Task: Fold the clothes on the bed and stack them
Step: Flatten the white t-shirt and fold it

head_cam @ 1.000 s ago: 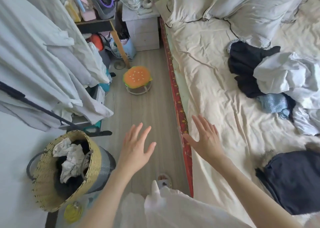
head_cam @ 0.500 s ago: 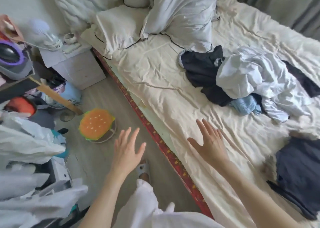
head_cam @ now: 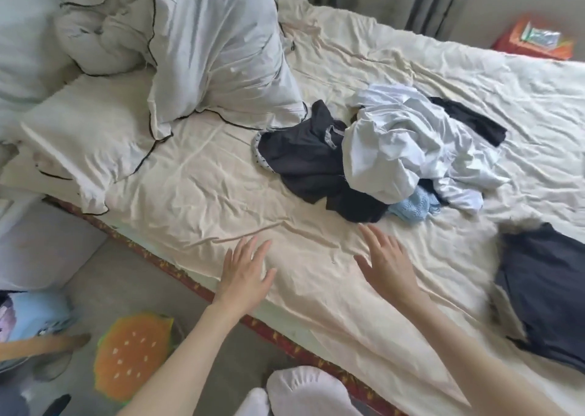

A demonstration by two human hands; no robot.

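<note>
A heap of unfolded clothes lies mid-bed: a dark navy garment point(head_cam: 304, 162), a crumpled white shirt point(head_cam: 399, 149), a light blue knit piece point(head_cam: 414, 206) and a black piece point(head_cam: 468, 118) behind. A separate dark navy garment point(head_cam: 550, 292) lies flat at the right. My left hand point(head_cam: 245, 271) hovers with straight fingers over the near edge of the cream sheet point(head_cam: 196, 200). My right hand point(head_cam: 387, 260) is spread just short of the heap, holding nothing.
White pillows point(head_cam: 218, 51) and a flat pillow point(head_cam: 85, 137) crowd the head of the bed at left. A burger-shaped stool point(head_cam: 133, 355) stands on the floor beside the red patterned bed edge point(head_cam: 190, 285). An orange box point(head_cam: 535, 40) sits beyond the far side.
The view has swung right from the floor and basket onto the bed. Both hands moved forward over the sheet, the right one nearing the clothes heap.
</note>
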